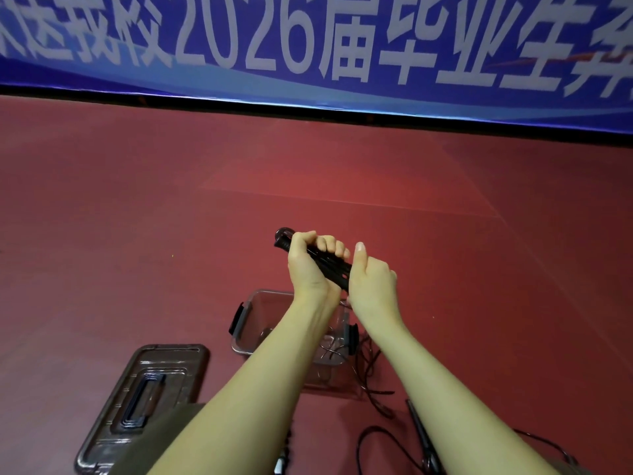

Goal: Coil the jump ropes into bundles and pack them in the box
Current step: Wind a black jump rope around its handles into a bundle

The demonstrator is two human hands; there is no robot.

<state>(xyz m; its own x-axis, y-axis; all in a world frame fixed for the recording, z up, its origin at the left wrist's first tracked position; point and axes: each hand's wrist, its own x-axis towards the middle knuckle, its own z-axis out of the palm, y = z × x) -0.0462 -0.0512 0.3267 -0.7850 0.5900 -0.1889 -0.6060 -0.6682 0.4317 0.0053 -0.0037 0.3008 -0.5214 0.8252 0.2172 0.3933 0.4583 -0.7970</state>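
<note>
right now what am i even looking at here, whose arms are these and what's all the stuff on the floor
There is no machine here. One camera sits on a person's head and looks forward and down, so the two bare arms are that person's own. The left hand grips the black handles of a jump rope, and the right hand is curled round their lower end. Below the hands, on the red floor, stands a clear box, open, with some rope already in it. Its lid lies flat on the floor to the left. More rope lies loose to the right of the box. A blue banner runs along the back.
</note>
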